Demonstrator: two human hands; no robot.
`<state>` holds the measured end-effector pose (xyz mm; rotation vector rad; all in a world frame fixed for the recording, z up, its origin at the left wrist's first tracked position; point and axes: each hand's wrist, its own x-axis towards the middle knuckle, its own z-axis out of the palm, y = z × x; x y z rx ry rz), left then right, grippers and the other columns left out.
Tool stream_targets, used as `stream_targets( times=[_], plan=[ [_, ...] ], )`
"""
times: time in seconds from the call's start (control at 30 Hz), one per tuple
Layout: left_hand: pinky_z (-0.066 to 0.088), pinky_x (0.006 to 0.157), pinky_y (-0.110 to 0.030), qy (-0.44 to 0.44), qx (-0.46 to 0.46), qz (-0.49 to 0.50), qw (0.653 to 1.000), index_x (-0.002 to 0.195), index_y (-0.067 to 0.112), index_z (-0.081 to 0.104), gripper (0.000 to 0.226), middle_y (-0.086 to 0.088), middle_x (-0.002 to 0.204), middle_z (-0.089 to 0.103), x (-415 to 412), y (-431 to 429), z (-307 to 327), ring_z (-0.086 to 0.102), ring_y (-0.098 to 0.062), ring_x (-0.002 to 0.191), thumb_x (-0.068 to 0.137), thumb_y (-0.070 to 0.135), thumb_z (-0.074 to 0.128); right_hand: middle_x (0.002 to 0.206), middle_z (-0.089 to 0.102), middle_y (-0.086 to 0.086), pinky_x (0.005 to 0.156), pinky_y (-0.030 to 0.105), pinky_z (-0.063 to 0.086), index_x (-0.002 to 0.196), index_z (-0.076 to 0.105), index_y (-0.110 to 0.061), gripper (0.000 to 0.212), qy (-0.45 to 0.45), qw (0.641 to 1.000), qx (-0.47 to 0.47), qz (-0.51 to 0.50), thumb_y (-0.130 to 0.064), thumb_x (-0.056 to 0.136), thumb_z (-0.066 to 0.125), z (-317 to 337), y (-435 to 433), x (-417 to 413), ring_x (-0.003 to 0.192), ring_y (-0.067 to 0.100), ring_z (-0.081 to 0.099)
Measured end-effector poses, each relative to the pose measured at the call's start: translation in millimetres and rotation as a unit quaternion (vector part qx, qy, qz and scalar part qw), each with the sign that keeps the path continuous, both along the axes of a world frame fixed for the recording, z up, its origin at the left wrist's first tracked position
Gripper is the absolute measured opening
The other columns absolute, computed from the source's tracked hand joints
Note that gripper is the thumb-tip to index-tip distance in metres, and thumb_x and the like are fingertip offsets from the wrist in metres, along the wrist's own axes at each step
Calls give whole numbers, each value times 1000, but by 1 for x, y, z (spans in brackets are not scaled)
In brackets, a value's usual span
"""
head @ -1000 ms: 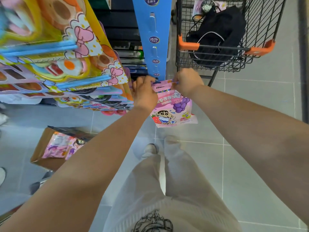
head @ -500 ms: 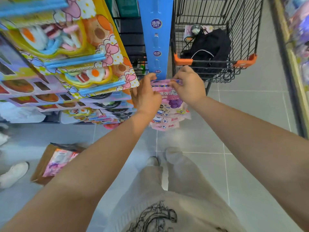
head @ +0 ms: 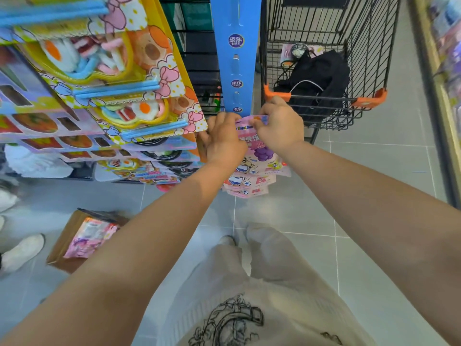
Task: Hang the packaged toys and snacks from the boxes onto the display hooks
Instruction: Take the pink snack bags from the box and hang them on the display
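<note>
Left hand (head: pixel 224 143) and right hand (head: pixel 279 128) both pinch the top edge of a pink snack packet (head: pixel 262 156) at the foot of the blue hanging strip (head: pixel 235 58), above hung packets (head: pixel 249 186). Cardboard box (head: pixel 61 248) on the floor holds pink packets (head: pixel 89 236). Wire cart (head: pixel 369 46) holds a black bag (head: pixel 321 78). I note grip and place unchanged from 0.5 s ago.

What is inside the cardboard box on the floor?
Pink packets lie in the cardboard box; the left forearm covers its right part, so their number is hidden.
</note>
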<state>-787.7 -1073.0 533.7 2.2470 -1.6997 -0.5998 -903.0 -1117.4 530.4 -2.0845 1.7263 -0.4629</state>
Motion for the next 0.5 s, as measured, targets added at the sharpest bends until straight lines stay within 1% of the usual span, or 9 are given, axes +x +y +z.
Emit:
stream_targets(
  times=[0.1, 0.2, 0.33, 0.43, 0.5],
  plan=[
    [19, 104, -35, -13, -9, 57, 998, 119, 20, 50, 41, -6, 126, 40, -9, 0, 3, 31, -26, 123, 79, 11, 53, 110, 55, 6, 70, 30, 38, 95, 66, -8, 23, -5, 1000, 7, -1, -29, 88, 58, 0, -4, 1, 95, 27, 57],
    [20, 103, -35, 8, 3, 107, 994, 120, 21, 53, 39, -8, 128, 39, -11, -6, 7, 30, -27, 125, 82, 12, 52, 110, 55, 6, 71, 29, 37, 94, 66, -7, 22, -14, 1000, 22, -3, -27, 87, 58, 1, -10, 1, 96, 28, 57],
    [20, 105, -35, -6, 13, 121, 993, 123, 20, 53, 41, -8, 130, 40, -12, -10, 10, 29, -28, 127, 83, 11, 51, 109, 55, 8, 72, 32, 38, 91, 66, -6, 22, -24, 1000, 15, 11, -26, 87, 58, 1, -12, -1, 96, 31, 57],
    [20, 104, -35, -20, 10, 140, 990, 122, 21, 54, 39, -7, 129, 40, -14, -12, 5, 29, -28, 125, 84, 11, 50, 111, 54, 8, 69, 30, 33, 92, 65, -6, 24, -15, 1000, 8, 10, -27, 87, 55, -2, -13, -5, 96, 32, 57],
    [21, 105, -35, -15, -6, 155, 988, 121, 20, 54, 40, -8, 129, 41, -17, -13, 2, 32, -28, 124, 82, 10, 50, 113, 54, 8, 69, 29, 32, 94, 65, -6, 26, -7, 1000, 17, 3, -28, 88, 54, -5, -15, -4, 98, 32, 57]
  ],
)
